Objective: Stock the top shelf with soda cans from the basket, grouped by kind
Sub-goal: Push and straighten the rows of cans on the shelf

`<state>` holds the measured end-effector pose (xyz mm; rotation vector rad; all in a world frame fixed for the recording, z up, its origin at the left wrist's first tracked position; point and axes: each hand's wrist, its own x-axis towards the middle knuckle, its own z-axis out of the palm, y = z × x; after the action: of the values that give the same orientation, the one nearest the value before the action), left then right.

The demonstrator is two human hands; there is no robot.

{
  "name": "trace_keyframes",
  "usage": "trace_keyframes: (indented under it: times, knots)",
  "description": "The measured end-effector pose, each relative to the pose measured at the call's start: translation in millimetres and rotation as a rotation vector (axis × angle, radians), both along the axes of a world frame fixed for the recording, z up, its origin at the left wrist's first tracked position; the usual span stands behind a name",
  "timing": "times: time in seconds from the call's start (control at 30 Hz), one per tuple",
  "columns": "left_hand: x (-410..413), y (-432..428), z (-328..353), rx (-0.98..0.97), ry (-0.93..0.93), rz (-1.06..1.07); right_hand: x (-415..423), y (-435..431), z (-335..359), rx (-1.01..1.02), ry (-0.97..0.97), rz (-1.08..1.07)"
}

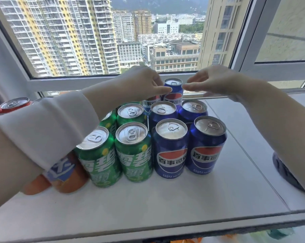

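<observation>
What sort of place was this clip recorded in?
Likely a high-floor room in a flat or office: the white shelf sits against a window overlooking tower blocks, and holds green Sprite cans and blue Pepsi cans.

Rear blue can [173, 91] is gripped by the left hand [141, 83] and touched by straight fingers of the right hand [213, 79]; green cans [132, 151] are ranked beside blue cans [171, 153].

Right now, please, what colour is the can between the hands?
The Pepsi can is blue; head view.
</observation>
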<state>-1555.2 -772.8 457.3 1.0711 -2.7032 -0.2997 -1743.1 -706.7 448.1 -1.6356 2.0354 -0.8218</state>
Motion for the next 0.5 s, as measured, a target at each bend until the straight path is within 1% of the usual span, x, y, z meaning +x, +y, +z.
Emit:
trace_keyframes:
  times: [0.1,0.17,0.27,0.33,0.5]
  knots:
    - [-5.2,-21.7,3.1,-0.051,0.002,0.041,-0.5,-25.3,0.5,-0.068,0.127,-0.031]
    - [-11.8,-36.5,2.4,-0.079,-0.07,0.076,1.0,-42.1,0.2,-0.067,0.218,-0.03]
    - [-22.9,-53.4,-2.6,-0.051,-0.179,0.121,3.4,-62.6,-1.7,-0.023,0.295,-0.033]
    - [-28.9,-62.0,-7.7,-0.038,-0.205,0.129,3.8,-72.3,-3.1,0.016,0.32,-0.03]
    - [-35.0,-75.1,-16.0,0.072,-0.141,0.093,-0.8,-85.1,-10.3,0.046,0.281,-0.01]
